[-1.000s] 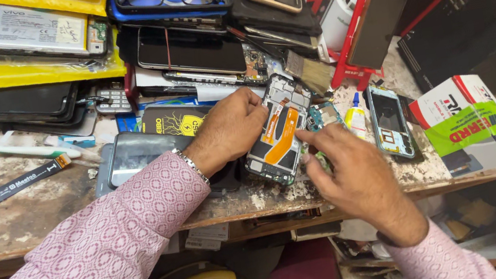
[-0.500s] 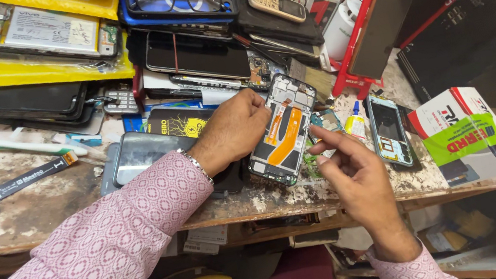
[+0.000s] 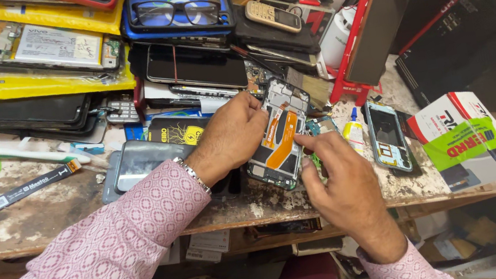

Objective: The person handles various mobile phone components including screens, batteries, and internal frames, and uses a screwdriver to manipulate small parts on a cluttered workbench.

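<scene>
An opened smartphone with its back cover off, a dark frame with an orange flex ribbon running down its middle [image 3: 279, 138], lies tilted on the scarred, paint-flecked wooden workbench [image 3: 41, 218] and serves as the landmark here. The left hand [image 3: 231, 137] lies curled over the phone's left edge, fingers pressed down on it and steadying it. The right hand [image 3: 337, 178] comes in from the phone's lower right, its forefinger and thumb pressed together at the right edge of the frame; whether they pinch a small part cannot be told.

Right of the phone stands a small white glue bottle with a yellow label [image 3: 353, 131], then a second bare phone frame with a bluish inside [image 3: 388, 135], and well beyond that a white cardboard box with a green and red printed panel [image 3: 467, 139]. Above the phone, a blue case holds black-rimmed glasses [image 3: 180, 12]. Far to the upper left, a yellow plastic pouch [image 3: 46, 82] lies under an open handset. Just left of the phone sits a black packet with a yellow round emblem [image 3: 175, 131], and further left a long black flex cable with a white label [image 3: 15, 195].
</scene>
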